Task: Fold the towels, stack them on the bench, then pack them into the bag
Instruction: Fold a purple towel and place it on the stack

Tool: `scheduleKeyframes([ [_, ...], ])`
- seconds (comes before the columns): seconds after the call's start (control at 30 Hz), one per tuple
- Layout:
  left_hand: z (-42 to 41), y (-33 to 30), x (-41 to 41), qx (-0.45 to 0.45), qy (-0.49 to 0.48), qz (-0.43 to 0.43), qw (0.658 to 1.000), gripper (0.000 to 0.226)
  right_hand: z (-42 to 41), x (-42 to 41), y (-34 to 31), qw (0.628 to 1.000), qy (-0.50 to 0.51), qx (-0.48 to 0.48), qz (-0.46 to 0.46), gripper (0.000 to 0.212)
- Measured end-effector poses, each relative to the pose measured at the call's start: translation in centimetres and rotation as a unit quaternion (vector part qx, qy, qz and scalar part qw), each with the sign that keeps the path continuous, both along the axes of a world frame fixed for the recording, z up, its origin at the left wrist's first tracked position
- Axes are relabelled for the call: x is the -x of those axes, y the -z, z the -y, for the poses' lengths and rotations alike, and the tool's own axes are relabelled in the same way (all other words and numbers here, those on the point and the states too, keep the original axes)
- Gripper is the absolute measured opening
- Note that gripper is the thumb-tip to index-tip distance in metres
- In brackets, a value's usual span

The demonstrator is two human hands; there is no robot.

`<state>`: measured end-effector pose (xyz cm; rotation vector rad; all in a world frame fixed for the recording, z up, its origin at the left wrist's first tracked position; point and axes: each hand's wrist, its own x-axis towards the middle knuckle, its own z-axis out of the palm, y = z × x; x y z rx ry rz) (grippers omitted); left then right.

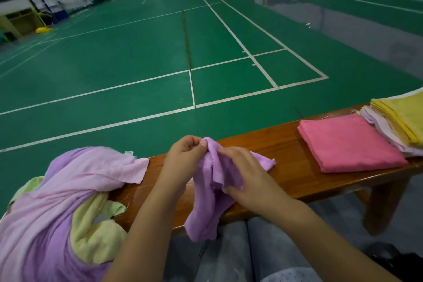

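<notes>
Both hands hold 1 crumpled purple towel [211, 192] over the near edge of the wooden bench [286, 162]. L hand [185, 155] pinches its top corner btwn thumb & curled fingers; R hand [246, 178], just right of that pinch & slightly lower, has fingers curled into the cloth w/ thumb under a fold. Towel hangs bunched, long axis roughly vertical: top corner points up & away at the pinch, bottom end droops toward the person's lap [229, 258], below both grips. A short flap sticks out right of the R hand, lying on the bench top. Left of the L hand's grip: unfolded heap [57, 208] draped on the bench end, at least 3 pieces showing — pink, purple, pale yellow-green — exact count can't tell, they're tangled. Well right of the R hand, on the same bench: 1 folded pink towel [348, 142], flat, long axis running near-to-far, and touching its right edge a folded stack [398, 126], yellow on top, pale lilac layers under; no. of layers can't tell. Green court floor [137, 52] w/ white lines beyond the bench.
</notes>
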<state>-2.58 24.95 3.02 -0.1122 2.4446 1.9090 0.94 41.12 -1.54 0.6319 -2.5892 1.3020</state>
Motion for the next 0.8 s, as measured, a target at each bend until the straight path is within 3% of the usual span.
scheduleKeyframes([
  [0.1, 0.0, -0.1, -0.1, -0.001, 0.013, 0.009, 1.0, 0.016, 0.8, 0.6, 0.4, 0.998, 0.038, 0.037, -0.027, 0.042],
  [0.17, 0.1, 0.1, -0.1, 0.004, 0.01, 0.015, 1.0, 0.017, 0.9, 0.8, 0.3, 0.998, 0.031, 0.008, -0.052, 0.038],
  [0.37, 0.2, 0.5, 0.5, 0.029, -0.009, 0.025, 0.999, 0.021, 1.2, 0.8, 0.2, 0.995, -0.059, 0.057, 0.048, 0.066],
  [0.53, 0.2, 0.4, 0.3, 0.06, 0.013, 0.02, 0.998, 0.021, 2.0, 1.5, 0.0, 0.995, 0.036, 0.094, 0.01, 0.027],
  [0.63, 0.4, 0.4, 0.1, 0.066, 0.008, 0.023, 0.998, 0.02, 1.9, 1.4, -0.6, 0.991, 0.06, 0.119, -0.001, 0.016],
  [0.73, 0.5, 0.7, 0.2, 0.069, -0.019, 0.016, 0.997, 0.011, 1.6, 1.2, -1.3, 0.972, 0.1, 0.205, 0.062, 0.007],
  [0.8, 0.6, 0.8, 0.1, 0.061, -0.041, 0.01, 0.997, 0.003, 1.0, 1.6, -1.6, 0.934, 0.147, 0.292, 0.144, 0.004],
])
